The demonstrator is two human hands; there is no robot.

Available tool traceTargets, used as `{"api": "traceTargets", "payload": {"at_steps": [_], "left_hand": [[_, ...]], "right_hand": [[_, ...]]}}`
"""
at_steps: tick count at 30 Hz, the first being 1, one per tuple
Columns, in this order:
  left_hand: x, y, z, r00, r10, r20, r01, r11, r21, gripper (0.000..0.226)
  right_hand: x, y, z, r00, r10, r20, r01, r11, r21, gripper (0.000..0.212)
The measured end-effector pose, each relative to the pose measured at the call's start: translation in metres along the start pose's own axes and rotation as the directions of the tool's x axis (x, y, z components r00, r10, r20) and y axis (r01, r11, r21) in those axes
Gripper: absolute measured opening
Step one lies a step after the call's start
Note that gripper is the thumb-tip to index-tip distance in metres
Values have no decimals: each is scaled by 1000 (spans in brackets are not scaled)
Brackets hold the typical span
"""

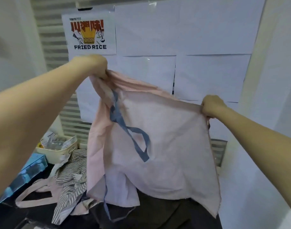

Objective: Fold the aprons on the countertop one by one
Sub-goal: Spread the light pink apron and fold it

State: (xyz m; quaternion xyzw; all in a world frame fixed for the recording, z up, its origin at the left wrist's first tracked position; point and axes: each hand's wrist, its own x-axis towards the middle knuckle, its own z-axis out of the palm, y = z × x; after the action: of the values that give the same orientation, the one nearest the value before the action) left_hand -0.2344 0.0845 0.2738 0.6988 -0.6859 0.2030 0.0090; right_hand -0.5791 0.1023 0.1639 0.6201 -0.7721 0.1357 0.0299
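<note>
Holding the pink apron (158, 146) aloft above the dark countertop (166, 215): left hand (95, 66) gripped a bunched corner, higher; right hand (212, 106) pinched the top edge, lower. Blue strap (129, 133) dangled between the hands. Levelling both hands would likely square the fold. Striped apron (70, 176) lay below the left hand.

Matt pink cloth apron (158, 138), striped cloth apron (70, 176), glossy dark countertop (166, 215), paper poster (89, 34)
</note>
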Motion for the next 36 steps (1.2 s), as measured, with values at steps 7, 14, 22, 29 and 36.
{"api": "traceTargets", "payload": {"at_steps": [7,14,22,29,36], "left_hand": [[-19,-18,31,995,-99,-10,100,990,101,22],[-39,1,86,910,79,406,55,950,-308,9],[-52,63,51,560,743,365,78,392,-917,9],[3,-20,138,589,608,532,289,457,-841,21],[29,-52,307,407,317,857,227,873,-431,20]], "right_hand": [[15,-48,-51,961,213,-175,58,463,885,17],[24,-47,-86,1000,-5,18,-11,647,762,12],[52,-48,-142,536,360,-764,441,653,616,22],[80,-126,-65,675,-129,-727,551,743,380,25],[130,-178,179,968,-160,-195,241,813,529,22]]}}
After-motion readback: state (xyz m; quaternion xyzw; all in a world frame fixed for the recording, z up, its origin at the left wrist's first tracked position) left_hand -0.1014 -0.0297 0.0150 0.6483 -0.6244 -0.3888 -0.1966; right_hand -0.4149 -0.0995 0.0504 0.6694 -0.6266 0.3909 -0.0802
